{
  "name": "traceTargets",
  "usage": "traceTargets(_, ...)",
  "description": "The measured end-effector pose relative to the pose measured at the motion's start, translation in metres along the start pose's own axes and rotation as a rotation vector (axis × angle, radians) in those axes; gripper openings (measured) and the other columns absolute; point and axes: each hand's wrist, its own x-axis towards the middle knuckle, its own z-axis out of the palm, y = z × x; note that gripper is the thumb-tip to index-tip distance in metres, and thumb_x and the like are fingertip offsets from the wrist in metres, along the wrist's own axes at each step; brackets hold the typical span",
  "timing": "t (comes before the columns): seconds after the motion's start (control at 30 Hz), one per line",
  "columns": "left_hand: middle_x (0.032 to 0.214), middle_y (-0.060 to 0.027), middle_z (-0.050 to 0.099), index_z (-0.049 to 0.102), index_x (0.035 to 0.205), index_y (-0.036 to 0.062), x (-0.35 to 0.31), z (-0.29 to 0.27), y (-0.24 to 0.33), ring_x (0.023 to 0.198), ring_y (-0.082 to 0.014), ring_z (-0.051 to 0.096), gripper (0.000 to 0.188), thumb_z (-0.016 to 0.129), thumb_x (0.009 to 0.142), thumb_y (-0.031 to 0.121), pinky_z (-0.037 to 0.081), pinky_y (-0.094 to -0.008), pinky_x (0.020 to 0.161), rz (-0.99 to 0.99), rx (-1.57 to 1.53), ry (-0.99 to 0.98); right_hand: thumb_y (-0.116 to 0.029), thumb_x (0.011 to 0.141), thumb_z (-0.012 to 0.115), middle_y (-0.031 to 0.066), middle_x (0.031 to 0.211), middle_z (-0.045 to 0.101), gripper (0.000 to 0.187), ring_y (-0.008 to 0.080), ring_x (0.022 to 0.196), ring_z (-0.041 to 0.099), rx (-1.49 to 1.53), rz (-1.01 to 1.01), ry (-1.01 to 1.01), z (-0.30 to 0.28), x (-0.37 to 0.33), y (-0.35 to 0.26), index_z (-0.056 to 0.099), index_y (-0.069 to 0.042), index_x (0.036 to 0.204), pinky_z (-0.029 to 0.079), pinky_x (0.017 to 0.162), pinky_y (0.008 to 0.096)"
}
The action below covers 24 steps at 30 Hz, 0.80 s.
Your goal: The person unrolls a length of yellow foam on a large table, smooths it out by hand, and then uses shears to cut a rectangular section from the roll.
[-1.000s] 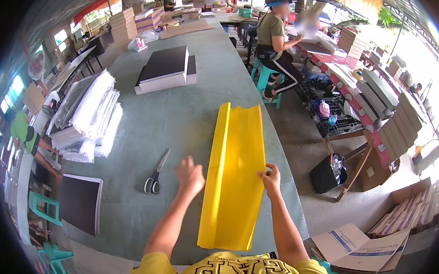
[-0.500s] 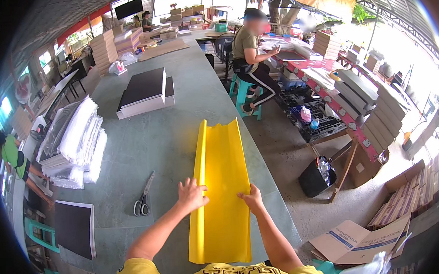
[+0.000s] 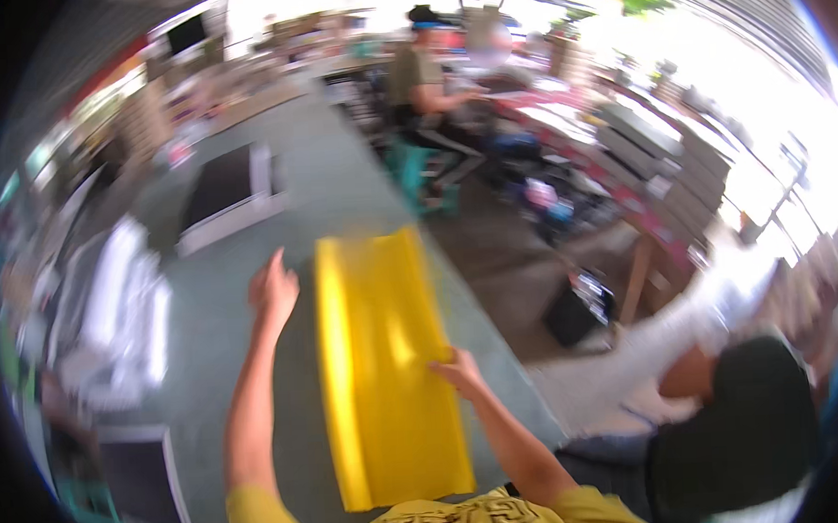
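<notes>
A long yellow sheet, glossy and with raised, curled sides, lies lengthwise on the grey-green table in front of me. My right hand pinches its right edge, thumb on top. To the left of the sheet and apart from it, my left hand is over the table with one finger stretched out; the other fingers are blurred and nothing shows in it. Scissors are not visible now; my left forearm covers part of that area of the table.
A black-topped stack stands farther up the table. White plastic-wrapped stacks and a black sheet lie left. A person in a dark cap is close on my right; another person sits beyond the table. A black bin stands on the floor.
My left hand has let go of the yellow sheet's left side and moved left and away from me. A person has come in at the lower right. The whole view has shifted and blurred.
</notes>
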Motion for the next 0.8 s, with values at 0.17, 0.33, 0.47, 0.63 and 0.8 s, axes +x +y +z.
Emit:
traceTargets(0.17,0.083,-0.0097,0.059,0.060,0.082,0.0081,-0.123,0.023,0.064,0.084,-0.0289,0.054,0.012,0.059,0.073,0.015,0.042,-0.0421,0.072,0.230,-0.038,-0.419,-0.018,0.071,0.066,0.0048,0.081,0.061,0.038,0.0129,0.067,0.057,0.148,-0.102,-0.027,0.014,0.017,0.009,0.057,-0.005,0.105,0.045,0.053,0.0289)
traceTargets(0.33,0.089,-0.0083,0.056,0.057,0.086,0.0077,-0.174,0.037,0.085,0.091,-0.0262,0.050,0.014,0.055,0.072,0.007,0.035,-0.0410,0.084,0.289,0.044,-0.433,-0.009,0.075,0.063,0.0071,0.089,0.062,0.033,0.0145,0.078,0.059,0.192,-0.036,0.038,0.002,0.013,0.019,0.055,0.001,0.106,0.048,0.064,0.0301)
traceTargets(0.47,0.101,-0.0087,0.049,0.057,0.088,0.0067,-0.168,0.014,0.065,0.102,-0.0258,0.043,0.019,0.056,0.069,0.004,0.027,-0.0483,0.092,0.289,0.271,-0.524,-0.005,0.078,0.061,0.0084,0.093,0.062,0.032,0.0166,0.082,0.060,0.444,0.017,0.041,0.001,0.012,0.010,0.053,0.005,0.108,0.049,0.071,0.0315)
traceTargets(0.63,0.098,-0.0089,0.049,0.063,0.087,0.0070,-0.165,-0.010,0.037,0.102,-0.0291,0.043,0.018,0.059,0.069,0.006,0.031,-0.0458,0.091,0.234,0.459,-0.471,-0.006,0.079,0.061,0.0086,0.095,0.061,0.034,0.0173,0.083,0.059,0.412,0.033,0.012,0.001,0.012,0.003,0.052,0.004,0.111,0.048,0.073,0.0316)
traceTargets(0.8,0.092,-0.0073,0.051,0.059,0.084,0.0079,-0.165,-0.012,0.003,0.097,-0.0248,0.046,0.013,0.057,0.071,0.006,0.037,-0.0420,0.078,0.019,0.344,-0.401,-0.008,0.079,0.061,0.0091,0.098,0.060,0.036,0.0172,0.087,0.058,0.322,-0.024,-0.019,-0.002,0.021,0.020,0.052,0.004,0.111,0.048,0.075,0.0322)
